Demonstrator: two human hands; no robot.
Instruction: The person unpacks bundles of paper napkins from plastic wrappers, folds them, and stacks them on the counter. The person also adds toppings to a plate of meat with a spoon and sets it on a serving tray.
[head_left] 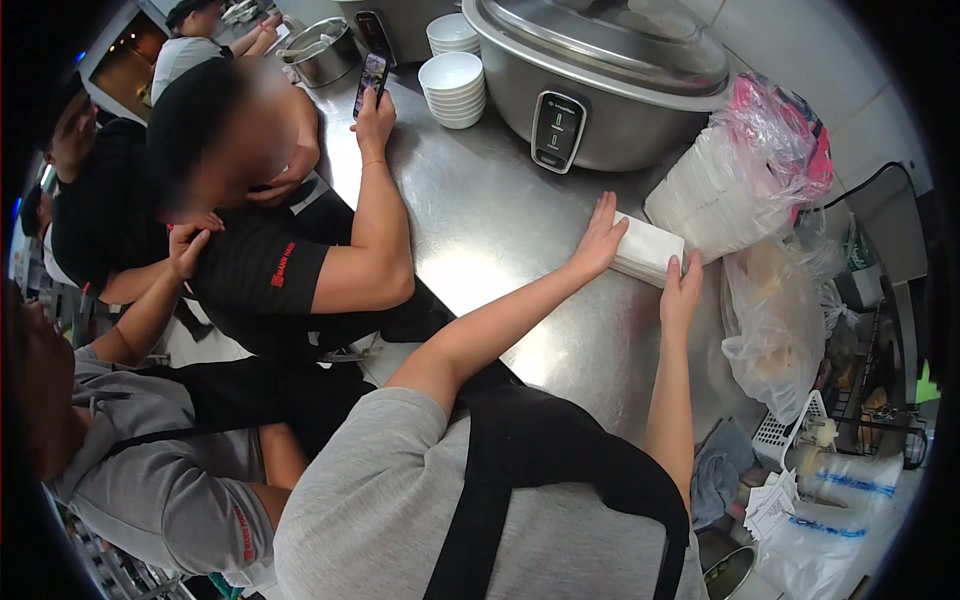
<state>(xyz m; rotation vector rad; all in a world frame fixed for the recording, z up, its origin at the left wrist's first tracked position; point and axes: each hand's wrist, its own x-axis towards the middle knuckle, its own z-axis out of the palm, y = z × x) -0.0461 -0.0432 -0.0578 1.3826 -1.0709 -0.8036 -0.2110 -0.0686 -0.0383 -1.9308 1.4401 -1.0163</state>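
As a person in a grey shirt [350, 500] and black apron [540, 430] leans over a steel worktop [510, 240], a stack of white paper sheets [650, 245] lies just in front of a large steel cooker [610, 110], flanked by two bare hands. The left hand [602, 240], nearer the cooker, touches the stack's left end; the right hand [681, 288], farther from the cooker, touches its right front corner. Both are unclenched, fingers stretched out along the paper rather than curled around it. Beside the cooker, at its right front, white containers [700, 190] lean in clear and pink plastic wrap [765, 130]; farther forward of the cooker sit a clear plastic bag [770, 330], its contents blurred, and, well apart from it, a crumpled grey cloth [720, 475]. Just left of the cooker stand nested white bowls [453, 92], with a steel pot [328, 58] beyond them. Well to the cooker's left, a co-worker in a black shirt [270, 260] props an elbow near the worktop's edge, one hand [375, 122] holding up a phone [371, 85] with a lit screen, while another person in grey [165, 470] stands farther from the cooker.
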